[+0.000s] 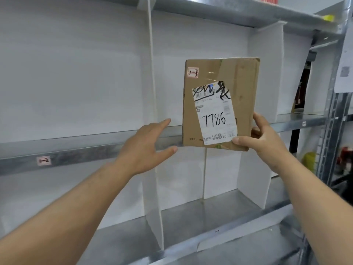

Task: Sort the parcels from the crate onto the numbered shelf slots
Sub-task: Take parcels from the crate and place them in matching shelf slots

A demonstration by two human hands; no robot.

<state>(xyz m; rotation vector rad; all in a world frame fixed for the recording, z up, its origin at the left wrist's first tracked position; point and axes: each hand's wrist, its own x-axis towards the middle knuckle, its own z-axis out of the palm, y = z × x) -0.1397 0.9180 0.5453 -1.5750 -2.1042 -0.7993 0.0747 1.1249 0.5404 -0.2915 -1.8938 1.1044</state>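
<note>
- Holding the parcel [219, 104] by its lower right corner, the right hand [261, 138] pinches it with the thumb on the front face and the fingers behind.
- The parcel is a flat brown cardboard box, upright and face-on, in front of the slot between the left divider [150, 73] and the right divider [271, 73].
- Its bottom edge sits level with the front rim of the middle shelf [86, 152]; whether it touches the rim cannot be told.
- A small sticker [193, 72] at its top left corner reads 1-3. A slightly tilted white shipping label [215, 119] carries a handwritten 7786.
- The left hand [147, 148] holds nothing. Its fingers are spread and reach towards the box; the thumb tip is just beside the lower left corner, apart from it.
- Open room: a clear band of slot lies left of the box up to the left divider, and more above it up to the upper shelf [229, 10]. Its right edge stands near the right divider.
- A rim tag [43, 160] to the left reads 1-2.
- The lower shelf [191, 217] is bare metal, split by a thin white partition [204, 178].
</note>
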